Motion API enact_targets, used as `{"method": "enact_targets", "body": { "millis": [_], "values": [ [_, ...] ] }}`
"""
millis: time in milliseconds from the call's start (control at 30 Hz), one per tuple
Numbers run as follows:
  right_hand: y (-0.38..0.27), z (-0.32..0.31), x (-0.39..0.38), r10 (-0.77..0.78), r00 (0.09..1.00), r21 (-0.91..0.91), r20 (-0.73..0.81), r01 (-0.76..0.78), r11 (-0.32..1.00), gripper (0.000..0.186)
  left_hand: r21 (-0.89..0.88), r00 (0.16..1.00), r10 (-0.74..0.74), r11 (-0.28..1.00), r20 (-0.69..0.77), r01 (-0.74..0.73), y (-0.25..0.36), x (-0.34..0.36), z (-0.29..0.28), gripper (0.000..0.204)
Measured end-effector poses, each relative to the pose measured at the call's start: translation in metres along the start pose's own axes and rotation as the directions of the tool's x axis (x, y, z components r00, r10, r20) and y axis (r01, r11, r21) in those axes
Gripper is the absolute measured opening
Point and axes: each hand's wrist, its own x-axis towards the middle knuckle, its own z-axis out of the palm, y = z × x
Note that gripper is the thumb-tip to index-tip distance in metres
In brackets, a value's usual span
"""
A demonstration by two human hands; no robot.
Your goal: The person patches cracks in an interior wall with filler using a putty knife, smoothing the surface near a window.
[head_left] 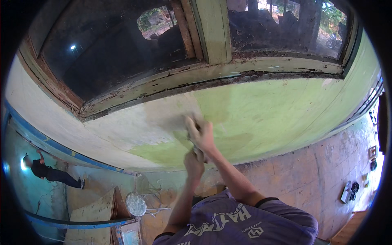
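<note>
Wall [265,110]: lime grn R, off-wht L, patchy edge btwn. Window frame [216,34]: faded grn w/ brn streaks. Curved strip [53,146], lower L: blue w/ ylw marks. Floor [294,179]: reddish-brn, sq. grid, greyish blotches. Shirt [286,220]: dk purple, wht lettering [241,215], blk cuffs [267,200]. Round stool [136,204]: mottled gry-wht. Far wall [51,196]: teal, dk cracks. Co-worker's top [40,168]: blk; trousers [63,176]: dk.
</note>
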Motion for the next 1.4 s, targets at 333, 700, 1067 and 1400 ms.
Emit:
{"method": "enact_targets", "body": {
  "millis": [333,700,1067,1400],
  "values": [
    [-0.002,-0.035,0.002,-0.052,0.997,-0.127,-0.064,0.044,0.991,0.038,0.025,0.993,-0.026,0.999,0.118,0.023,0.024,0.003,0.026,0.047],
    [0.152,-0.031,-0.043,-0.020,0.999,-0.251,-0.031,0.012,0.968,0.036,0.023,0.957,-0.234,0.972,0.169,0.234,-0.079,-0.057,0.057,0.048],
    [0.105,0.041,-0.031,-0.070,0.997,-0.259,-0.038,0.058,0.964,0.030,-0.069,0.988,-0.143,0.987,0.055,0.147,-0.093,-0.024,0.000,0.043],
    [0.161,0.047,-0.059,0.111,0.962,-0.218,-0.250,-0.167,0.961,0.036,0.087,0.945,-0.191,0.981,0.265,0.173,-0.121,-0.039,-0.017,0.041]
  ]
}}
